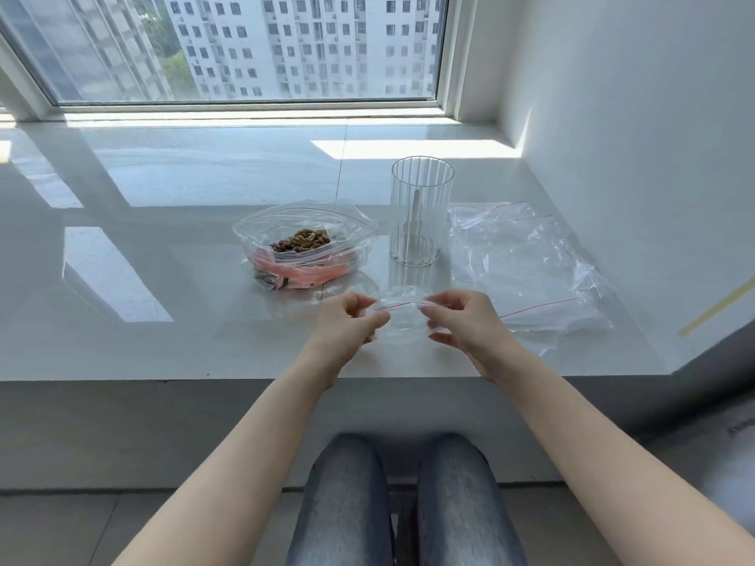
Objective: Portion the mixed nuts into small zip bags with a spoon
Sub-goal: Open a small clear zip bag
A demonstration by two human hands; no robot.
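A small clear zip bag (pixel 402 316) with a red seal line hangs between my hands just above the white sill (pixel 163 279). My left hand (pixel 347 324) pinches its left top corner and my right hand (pixel 461 320) pinches its right top corner. Behind them a large open clear bag (pixel 302 222) holds brown mixed nuts (pixel 300 240) and pink packets. To its right stands a ribbed clear glass (pixel 421 214) with a spoon (pixel 414 222) upright inside. More empty zip bags (pixel 527 263) lie in a pile at the right.
The sill ends in a front edge (pixel 245 379) just below my wrists, with my knees beneath. A white wall (pixel 633 157) bounds the right side and a window (pixel 245 47) runs along the back.
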